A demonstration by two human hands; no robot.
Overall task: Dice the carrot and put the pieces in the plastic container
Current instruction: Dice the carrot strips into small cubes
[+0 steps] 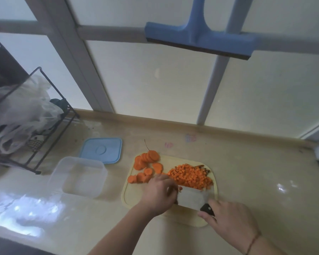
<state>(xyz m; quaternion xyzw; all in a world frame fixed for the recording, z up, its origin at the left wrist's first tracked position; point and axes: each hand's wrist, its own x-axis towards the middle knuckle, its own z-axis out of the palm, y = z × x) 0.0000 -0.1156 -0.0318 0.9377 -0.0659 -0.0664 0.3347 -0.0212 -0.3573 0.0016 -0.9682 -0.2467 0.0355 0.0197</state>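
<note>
On the beige surface point(256, 181) lies a pale yellow board point(129, 192), near the middle of the view. At the far left part of the board there are carrot slices point(145, 162), round and overlapping, some in a short stack. At the far right part there is a heap of dice point(190, 176), small orange cubes, and some dark peel bits lie at the far edge of this heap.

The right hand point(230, 219) grips the black handle of the knife point(191, 197), with fingers curled around it. The wide blade stands on the board just near of the dice, and its far edge touches the heap. The left hand point(159, 192) is at the left end of the blade, with fingers bent toward it; whether it pinches a piece of carrot there I cannot tell, because the hand hides that spot. A thin red string is around the right wrist.

Left of the board, a little apart, stands the clear container point(77, 176), open, with nothing orange inside. Its blue lid point(101, 150) lies flat on the surface just beyond it, touching or almost touching the far edge.

At the far left stands a black wire rack point(50, 129) with plastic bags point(24, 111) in it. Behind the surface there is a frosted window, and a blue squeegee point(201, 39) hangs before it.
</note>
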